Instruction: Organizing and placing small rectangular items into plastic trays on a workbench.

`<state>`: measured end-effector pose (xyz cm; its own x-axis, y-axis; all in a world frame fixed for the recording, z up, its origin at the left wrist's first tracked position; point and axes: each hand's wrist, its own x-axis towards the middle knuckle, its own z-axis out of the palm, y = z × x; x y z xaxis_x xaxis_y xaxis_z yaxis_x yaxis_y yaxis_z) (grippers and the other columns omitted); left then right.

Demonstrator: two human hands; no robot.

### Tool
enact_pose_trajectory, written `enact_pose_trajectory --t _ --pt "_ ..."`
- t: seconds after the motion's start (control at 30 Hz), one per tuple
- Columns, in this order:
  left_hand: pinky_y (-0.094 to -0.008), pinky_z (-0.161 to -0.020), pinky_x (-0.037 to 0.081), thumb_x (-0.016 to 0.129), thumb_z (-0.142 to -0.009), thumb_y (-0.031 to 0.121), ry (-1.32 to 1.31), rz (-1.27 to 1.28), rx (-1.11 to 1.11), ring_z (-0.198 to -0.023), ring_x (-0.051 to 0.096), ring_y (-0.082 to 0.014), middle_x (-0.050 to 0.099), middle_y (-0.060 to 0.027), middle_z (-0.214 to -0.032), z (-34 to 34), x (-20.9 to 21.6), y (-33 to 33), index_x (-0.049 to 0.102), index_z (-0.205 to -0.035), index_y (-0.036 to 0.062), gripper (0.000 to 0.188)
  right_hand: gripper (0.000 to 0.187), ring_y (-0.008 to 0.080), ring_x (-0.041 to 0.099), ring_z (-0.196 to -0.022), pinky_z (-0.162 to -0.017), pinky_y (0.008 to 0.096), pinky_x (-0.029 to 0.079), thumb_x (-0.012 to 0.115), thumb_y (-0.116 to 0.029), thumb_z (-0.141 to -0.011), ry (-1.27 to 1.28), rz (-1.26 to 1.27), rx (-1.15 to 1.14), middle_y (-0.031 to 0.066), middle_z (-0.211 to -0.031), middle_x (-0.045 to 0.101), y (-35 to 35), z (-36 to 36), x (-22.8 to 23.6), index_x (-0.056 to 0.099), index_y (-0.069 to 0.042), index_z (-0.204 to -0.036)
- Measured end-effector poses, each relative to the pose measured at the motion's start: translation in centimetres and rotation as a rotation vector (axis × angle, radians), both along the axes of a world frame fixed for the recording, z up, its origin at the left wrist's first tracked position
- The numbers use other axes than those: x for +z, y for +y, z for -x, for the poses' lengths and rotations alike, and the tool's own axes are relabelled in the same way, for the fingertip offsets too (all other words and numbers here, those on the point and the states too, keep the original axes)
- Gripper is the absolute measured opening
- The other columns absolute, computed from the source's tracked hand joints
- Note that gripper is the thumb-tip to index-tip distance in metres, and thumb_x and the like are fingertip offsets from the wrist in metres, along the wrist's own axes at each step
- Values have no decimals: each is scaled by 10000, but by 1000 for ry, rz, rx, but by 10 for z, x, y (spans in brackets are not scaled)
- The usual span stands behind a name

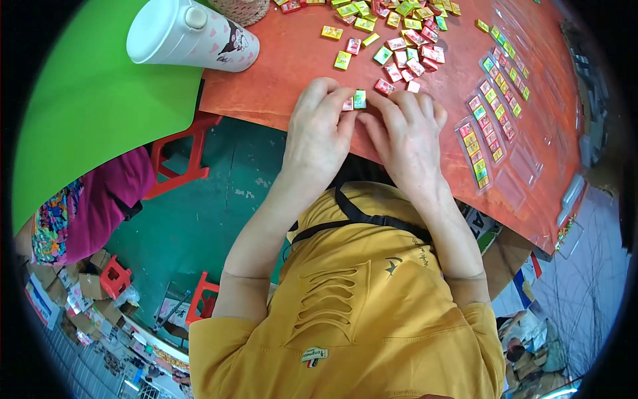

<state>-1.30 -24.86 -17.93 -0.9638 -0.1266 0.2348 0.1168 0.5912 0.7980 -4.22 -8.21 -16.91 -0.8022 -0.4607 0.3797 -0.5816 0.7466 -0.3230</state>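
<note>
My left hand (pixel 314 133) is near the front edge of the red-covered table, its thumb and index finger pinched at a small pink-and-white box (pixel 348 104). Right beside that box stands a small green box (pixel 359 99), its sides nearly touching the pink one. The fingers of my right hand (pixel 413 133) are curled, with index fingertip and thumb closed in at the green box's right side. Just beyond my fingers lies a loose pile of small red, yellow and green boxes (pixel 415 53). The undersides of both small boxes are hidden.
Clear plastic trays (pixel 495 110) with rows of small boxes lie on the right of the red table (pixel 266 100). A white lidded tumbler (pixel 193 36) lies at the upper left, beside a green tabletop (pixel 86 86). Another person's magenta clothing (pixel 113 199) and a red stool (pixel 176 166) are at left.
</note>
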Motion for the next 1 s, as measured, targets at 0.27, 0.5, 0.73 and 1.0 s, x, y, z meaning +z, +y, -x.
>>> enact_pose_trajectory --t 0.27,0.5,0.73,1.0 --pt "-475 -919 538 805 -827 23 -33 77 -35 -1050 632 -381 606 -177 -1118 16 6 20 691 -1154 -47 354 227 269 611 -1031 -940 444 390 786 -166 -918 71 -31 -139 56 -1075 666 21 16 -4 748 -138 -1140" --pt "-486 -895 532 844 -817 114 -3 167 -32 -1026 642 -357 615 -155 -1091 27 11 36 714 -1152 -16 382 320 295 599 -1055 -928 442 406 749 -85 -917 7 36 -201 86 -1144 652 33 5 -10 704 -109 -1233" --pt "-447 -807 559 866 -822 186 -22 339 -37 -960 667 -327 623 -121 -1074 40 1 41 741 -1203 51 423 349 360 598 -1081 -946 475 460 712 -58 -924 -66 23 -233 166 -1197 622 38 14 -10 676 -37 -1271" --pt "-451 -891 502 850 -799 184 -11 285 -181 -1029 617 -309 607 -93 -1064 18 6 24 778 -1107 85 331 373 321 610 -1012 -862 443 467 703 -16 -896 -75 25 -66 128 -1144 640 33 0 -19 691 -30 -1269"
